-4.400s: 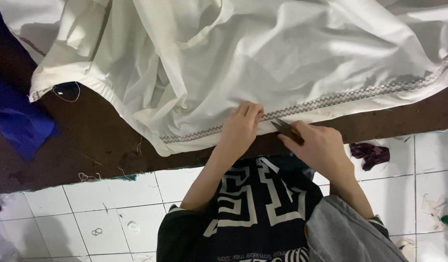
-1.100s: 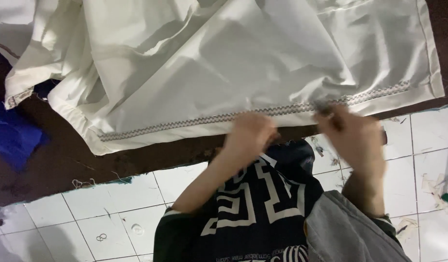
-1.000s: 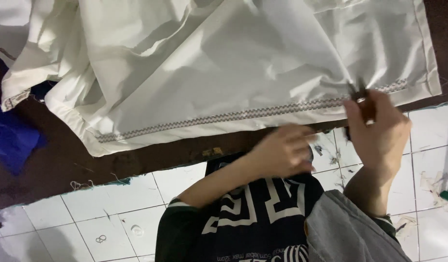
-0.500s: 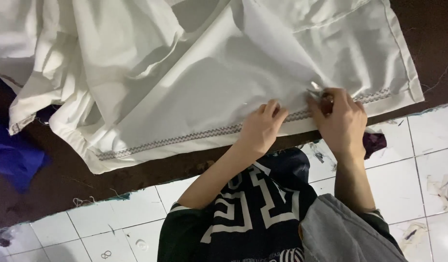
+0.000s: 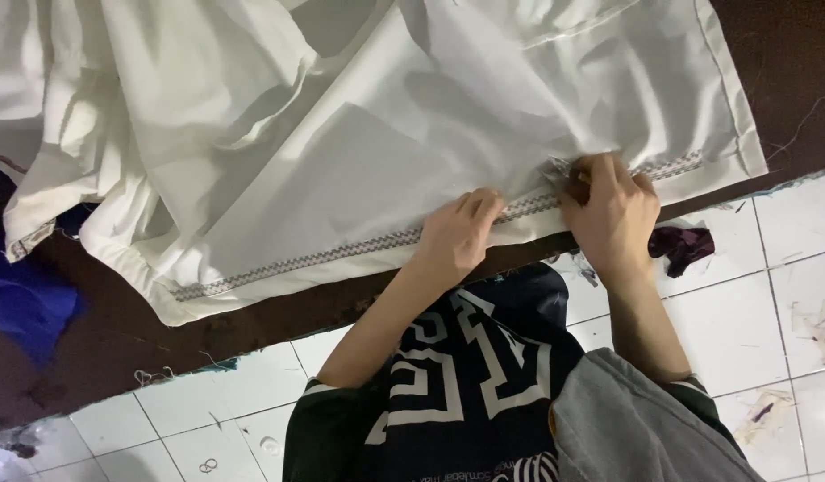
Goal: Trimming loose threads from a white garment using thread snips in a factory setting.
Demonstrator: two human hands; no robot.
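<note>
A large white cloth (image 5: 386, 134) lies rumpled on a dark brown table (image 5: 118, 339). A grey zigzag-stitched hem (image 5: 341, 250) runs along its near edge. My left hand (image 5: 457, 236) rests on that hem, fingertips pressing it down. My right hand (image 5: 613, 214) is just to the right, near the hem's right end, fingers curled and pinching a puckered bit of hem. Whether a small tool is in that hand is hidden by the fingers. Both forearms reach up from my patterned dark shirt.
A blue cloth (image 5: 24, 303) lies at the table's left. Below the table edge is a white tiled floor (image 5: 216, 428) with thread bits and paper scraps, and a dark purple fabric scrap (image 5: 680, 245) beside my right wrist.
The cloth has slid left, so the hem's right corner now shows. My right hand, raised a second ago with a small dark tool, came back down onto the hem; my left hand returned beside it.
</note>
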